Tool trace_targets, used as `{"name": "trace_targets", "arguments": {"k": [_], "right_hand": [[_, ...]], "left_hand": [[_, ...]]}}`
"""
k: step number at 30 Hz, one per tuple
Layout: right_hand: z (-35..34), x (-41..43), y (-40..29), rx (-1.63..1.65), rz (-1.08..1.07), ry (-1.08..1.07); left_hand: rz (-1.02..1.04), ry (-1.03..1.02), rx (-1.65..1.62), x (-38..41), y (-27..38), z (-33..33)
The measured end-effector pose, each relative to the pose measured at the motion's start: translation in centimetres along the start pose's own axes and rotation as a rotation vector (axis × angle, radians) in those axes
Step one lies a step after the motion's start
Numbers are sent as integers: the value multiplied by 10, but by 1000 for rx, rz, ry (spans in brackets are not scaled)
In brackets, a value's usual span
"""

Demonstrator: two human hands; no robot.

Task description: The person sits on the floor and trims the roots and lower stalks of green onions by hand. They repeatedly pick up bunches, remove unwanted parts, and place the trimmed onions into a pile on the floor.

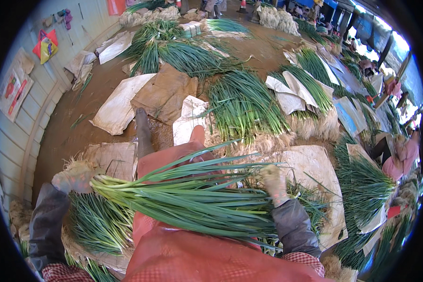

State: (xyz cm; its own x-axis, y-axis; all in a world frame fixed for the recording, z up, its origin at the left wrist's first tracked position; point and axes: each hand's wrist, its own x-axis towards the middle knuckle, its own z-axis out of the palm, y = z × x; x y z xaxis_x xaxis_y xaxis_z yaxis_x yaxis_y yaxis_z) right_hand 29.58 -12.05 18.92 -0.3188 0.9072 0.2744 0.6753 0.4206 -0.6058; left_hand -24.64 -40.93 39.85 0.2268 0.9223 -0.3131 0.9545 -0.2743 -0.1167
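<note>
A large bunch of green onions [190, 194] lies sideways across my lap, pale stem ends to the left and green leaves fanned to the right. My gloved left hand [75, 177] is closed around its root end, with stringy roots showing behind the fingers. At the upper leaf tips, my gloved right hand [272, 181] is curled into a fist on some leaves; its fingertips are partly hidden. A red apron [197, 257] covers my body and legs beneath the bunch. Loose leaf scraps [310, 202] lie beside my right forearm.
More green onions lie at my left [98, 222] and ahead in a rooted pile [246, 105]. A pale sack sheet [317, 187] spreads at right; a brown sack [167, 93] lies on the wet floor. A corrugated wall [24, 141] bounds the left. A person in pink [402, 157] sits at right.
</note>
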Motion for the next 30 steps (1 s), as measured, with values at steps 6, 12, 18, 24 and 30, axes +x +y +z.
{"name": "trace_targets", "arguments": {"k": [6,12,18,24,30], "right_hand": [[-86,-26,112,-500,415,-474],[-168,27,14,-267,178,-163],[-60,-13,-249,422,-283,-1063],[97,-89,-340,1113,5,-1344],[130,-56,-363,123,-913,-635]], "left_hand": [[-134,-130,-146,-14,8,-3],[-144,-101,-251,-14,-4,-1],[10,-14,-350,9,-29,-38],[180,370,-1065,-65,-31,-30],[-337,391,-365,-117,36,-48]]}}
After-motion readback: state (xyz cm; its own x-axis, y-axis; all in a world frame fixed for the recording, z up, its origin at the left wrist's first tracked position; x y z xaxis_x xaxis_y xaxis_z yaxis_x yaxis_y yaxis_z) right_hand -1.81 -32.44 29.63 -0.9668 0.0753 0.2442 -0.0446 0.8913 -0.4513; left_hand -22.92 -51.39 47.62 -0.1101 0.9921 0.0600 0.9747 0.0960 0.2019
